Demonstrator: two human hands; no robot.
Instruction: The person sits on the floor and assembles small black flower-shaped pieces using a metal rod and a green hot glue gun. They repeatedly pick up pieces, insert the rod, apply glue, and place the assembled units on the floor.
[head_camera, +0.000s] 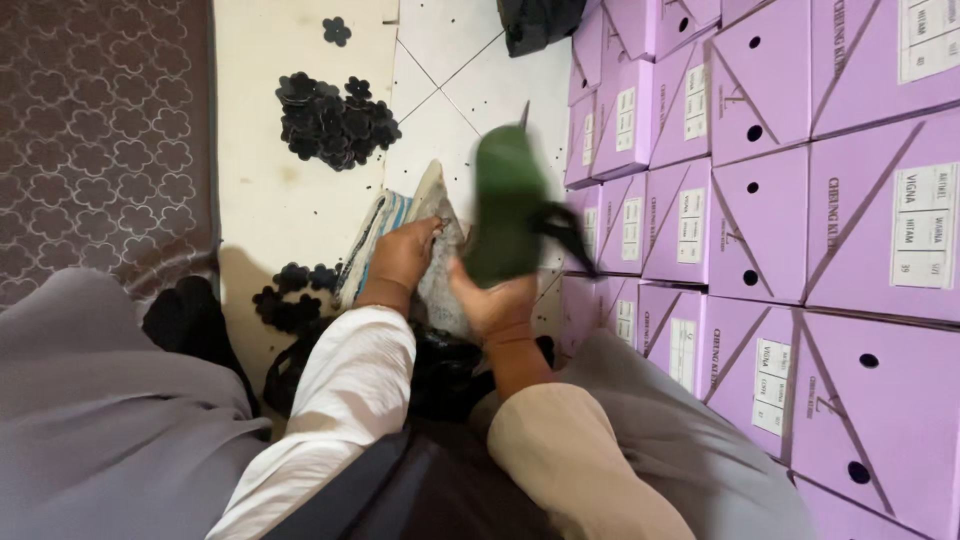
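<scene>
1. Two hands up over the lap, mid-frame. Right hand (497, 305) closed around green glue gun (510, 205), motion-blurred, nozzle pointing up and away, dark trigger or cord trailing off to the right.
2. Left hand (402, 255) fingers curled, pressing on grey speckled cloth piece (438, 270); exact pinch not clear. Striped blue-white fabric (372, 235) just behind it.
3. Glue gun held just above and right of cloth piece, touching or nearly so; cannot tell which through blur.
4. Handling judgement: gun looks like rigid plastic, light, easy one-handed at the grip; tip probably hot, so grip only at handle. Cloth piece soft, floppy, likely needs flat pressure or an edge pinch to stay put.
5. Pile of black flower-shaped cutouts (335, 120) on pale floor (270, 200) ahead-left, well apart from hands; smaller scatter of black cutouts (290, 295) near left sleeve; one stray up top.
6. Edges: wall of stacked purple boxes (760, 200) tight along the right, just beside the gun hand; little room to swing right.
7. Patterned brown mat (100, 140) far left; grey-clothed knees hemming in both sides at bottom.
8. Open room mostly forward-left over tiled floor between the pile and the boxes.
</scene>
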